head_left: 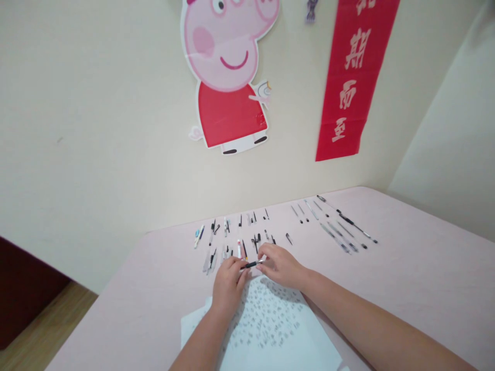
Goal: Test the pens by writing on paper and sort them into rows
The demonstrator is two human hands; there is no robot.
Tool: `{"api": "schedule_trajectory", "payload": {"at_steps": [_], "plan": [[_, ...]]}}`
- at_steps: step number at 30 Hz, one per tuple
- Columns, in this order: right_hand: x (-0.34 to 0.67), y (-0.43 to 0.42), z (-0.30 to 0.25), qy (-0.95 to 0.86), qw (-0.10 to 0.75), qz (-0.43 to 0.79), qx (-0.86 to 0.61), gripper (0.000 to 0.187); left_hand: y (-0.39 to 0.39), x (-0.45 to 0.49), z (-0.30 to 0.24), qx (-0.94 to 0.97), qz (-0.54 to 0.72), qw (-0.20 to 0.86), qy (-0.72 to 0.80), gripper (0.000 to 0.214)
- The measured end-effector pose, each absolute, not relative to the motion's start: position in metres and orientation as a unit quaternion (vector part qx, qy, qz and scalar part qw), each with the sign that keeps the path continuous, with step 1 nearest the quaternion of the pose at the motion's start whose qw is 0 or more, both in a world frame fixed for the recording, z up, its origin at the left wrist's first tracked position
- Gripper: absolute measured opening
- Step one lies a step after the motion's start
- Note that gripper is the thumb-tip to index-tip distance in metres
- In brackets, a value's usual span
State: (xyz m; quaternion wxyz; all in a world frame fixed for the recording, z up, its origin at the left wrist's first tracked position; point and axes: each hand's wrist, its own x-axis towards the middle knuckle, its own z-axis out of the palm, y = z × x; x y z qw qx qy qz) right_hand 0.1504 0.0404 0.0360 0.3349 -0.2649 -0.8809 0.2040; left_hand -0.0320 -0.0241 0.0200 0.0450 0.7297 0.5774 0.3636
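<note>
Between my two hands is a black pen (pixel 251 265) with a silvery tip, lying nearly level above the far edge of a written-on paper sheet (pixel 266 319). My left hand (pixel 229 281) pinches its dark barrel. The fingers of my right hand (pixel 279 264) close round the tip end. Just beyond my hands lie several pen parts, among them a white and red pen (pixel 238 248) and dark caps (pixel 256 241). Part of the pen is hidden by my fingers.
More disassembled pens and caps (pixel 212 226) lie in rows at the back left. On the right are clear barrels (pixel 333 237), refills (pixel 297 212) and a long black pen (pixel 350 221). The pink table (pixel 417 268) meets a wall with a cartoon pig poster (pixel 232 113) and a red banner (pixel 348 82).
</note>
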Motion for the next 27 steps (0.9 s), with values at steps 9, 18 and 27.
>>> {"api": "schedule_trajectory", "payload": {"at_steps": [9,18,27], "plan": [[0.1497,0.0426,0.0342,-0.89,0.32,0.208,-0.248,0.009,-0.0243,-0.0311,0.0217,0.727,0.366,0.04,0.58,0.016],[0.1506,0.0419,0.0344,-0.888,0.327,0.22,-0.237,0.004,-0.0237,-0.0316,0.0234,0.733,0.361,0.013,0.576,0.015],[0.1482,0.0429,0.031,-0.873,0.352,0.233,-0.243,0.005,-0.0253,-0.0316,0.023,0.735,0.35,-0.016,0.58,0.016]]}}
